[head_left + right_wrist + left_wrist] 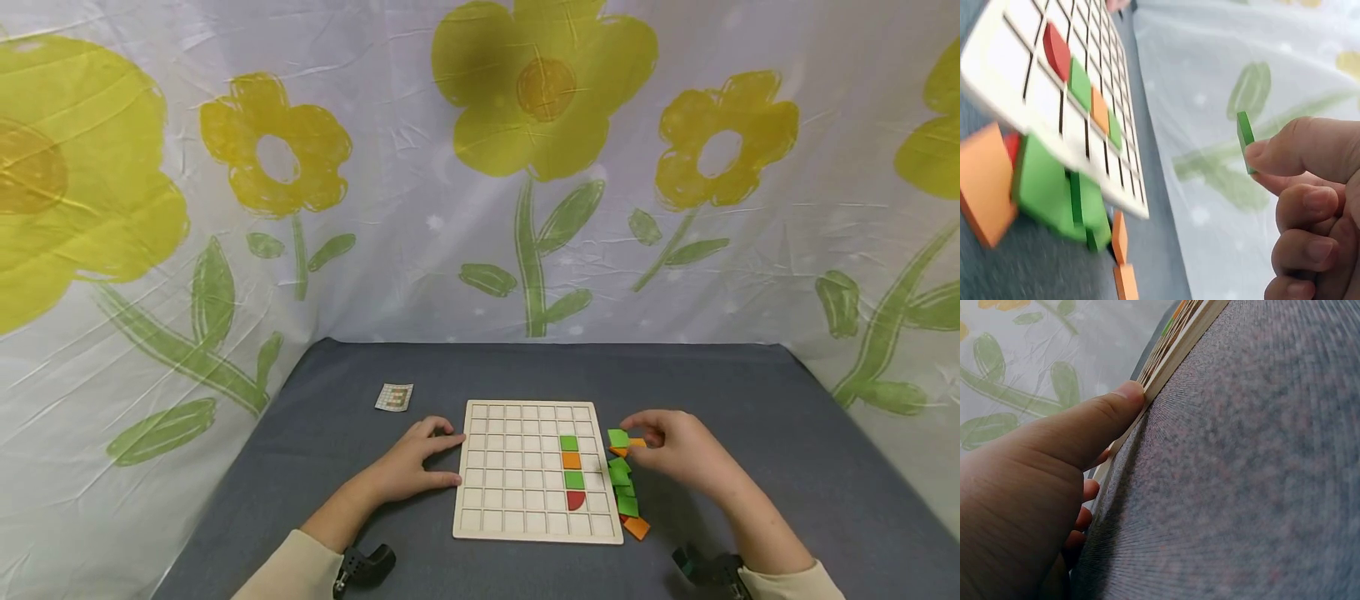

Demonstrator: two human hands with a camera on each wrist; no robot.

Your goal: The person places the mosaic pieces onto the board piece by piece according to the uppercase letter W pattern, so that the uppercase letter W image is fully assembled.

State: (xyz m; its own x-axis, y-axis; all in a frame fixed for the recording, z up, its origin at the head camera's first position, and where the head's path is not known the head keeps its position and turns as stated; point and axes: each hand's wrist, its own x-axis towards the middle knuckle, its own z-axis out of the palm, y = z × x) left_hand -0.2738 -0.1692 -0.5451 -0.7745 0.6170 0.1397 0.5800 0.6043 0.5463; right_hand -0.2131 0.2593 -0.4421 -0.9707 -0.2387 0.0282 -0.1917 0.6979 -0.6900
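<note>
Behind everything hangs a wrinkled white curtain (390,200) printed with yellow flowers. Before it spreads a table (420,575) under dark grey, finely ribbed cloth. A pale wooden grid board (517,479), square with rounded corners, lies flat on it; thin slats divide it into shallow square cells. Seated in one column are, top to bottom, two green squares with an orange square (571,460) between them, then a red tile (576,500) with one rounded corner. The left hand (420,465) touches the board's left edge, thumb and forefinger apart. The right hand (678,446) pinches a flat green tile (1245,140) on edge, beyond the board's right side, above loose green and orange tiles. The step seems to be carrying this piece; setting it in a cell would call for turning it flat and squaring its corners.
</note>
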